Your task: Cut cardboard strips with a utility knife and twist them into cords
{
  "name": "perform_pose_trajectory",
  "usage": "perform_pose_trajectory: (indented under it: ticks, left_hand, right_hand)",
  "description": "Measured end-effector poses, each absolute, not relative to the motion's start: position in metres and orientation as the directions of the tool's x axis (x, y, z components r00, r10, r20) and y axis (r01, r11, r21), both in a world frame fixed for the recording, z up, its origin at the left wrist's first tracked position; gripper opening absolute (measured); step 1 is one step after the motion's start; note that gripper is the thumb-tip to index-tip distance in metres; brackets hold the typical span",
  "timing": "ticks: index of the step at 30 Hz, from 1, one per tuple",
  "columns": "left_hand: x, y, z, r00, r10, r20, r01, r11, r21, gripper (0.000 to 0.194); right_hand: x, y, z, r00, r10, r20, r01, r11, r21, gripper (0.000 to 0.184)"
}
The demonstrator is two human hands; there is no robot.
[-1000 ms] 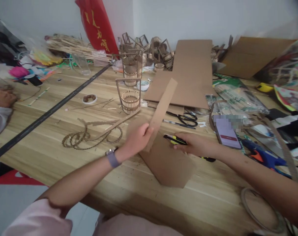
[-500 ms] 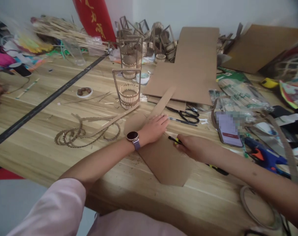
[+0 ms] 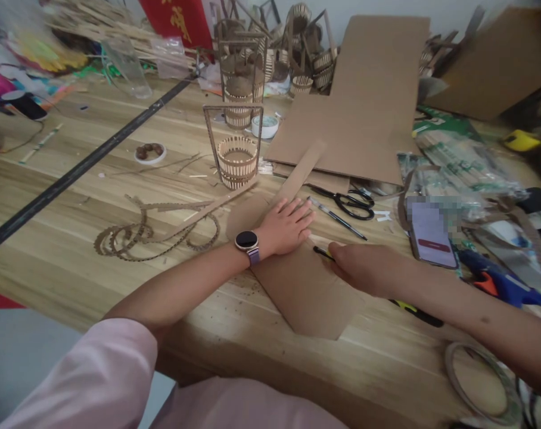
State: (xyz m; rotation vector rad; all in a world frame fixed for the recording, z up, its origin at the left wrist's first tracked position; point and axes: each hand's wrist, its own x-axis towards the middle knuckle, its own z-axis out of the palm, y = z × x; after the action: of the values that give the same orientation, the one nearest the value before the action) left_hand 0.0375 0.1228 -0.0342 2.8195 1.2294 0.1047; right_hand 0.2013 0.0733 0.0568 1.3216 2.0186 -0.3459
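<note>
My left hand (image 3: 286,226) lies flat with fingers spread, pressing on a brown cardboard sheet (image 3: 313,298) and across the lower end of a cardboard strip (image 3: 302,170). A watch sits on that wrist. To its right, my right hand (image 3: 360,265) is closed around a black and yellow utility knife (image 3: 323,253); its black front end points toward the left fingers, just over the cardboard. The blade is too small to make out, and the palm hides most of the handle. A pen (image 3: 339,219) and black scissors (image 3: 344,201) lie just beyond the hands.
A small wooden-slat basket (image 3: 238,161) with a tall handle stands beyond a coil of corrugated strip (image 3: 127,235). Larger cardboard (image 3: 364,119) lies behind. On the right are a phone (image 3: 432,235), a blue glue gun (image 3: 503,280) and a black-yellow object (image 3: 420,313) by my forearm.
My left fingers have spread wider on the cardboard. The right hand with the knife has shifted slightly right, away from the left hand. The view has also tilted down a little.
</note>
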Motion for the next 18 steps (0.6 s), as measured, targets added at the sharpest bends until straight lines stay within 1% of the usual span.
perform_pose_trajectory:
  ticks: [8, 13, 18]
  left_hand:
    - [0.038, 0.121, -0.027, 0.665, 0.746, -0.020, 0.745, -0.662, 0.082, 0.053]
    - [0.038, 0.121, -0.024, 0.661, 0.749, -0.049, 0.750, -0.657, 0.069, 0.053]
    - [0.039, 0.120, -0.022, 0.654, 0.752, -0.078, 0.756, -0.652, 0.057, 0.054]
  right_hand:
    - [0.213, 0.060, 0.054, -0.199, 0.683, -0.703, 0.883, 0.436, 0.173, 0.030]
    - [0.232, 0.047, 0.051, -0.204, 0.660, -0.723, 0.888, 0.436, 0.147, 0.025]
    - [0.253, 0.028, 0.045, -0.195, 0.693, -0.694, 0.891, 0.420, 0.169, 0.019]
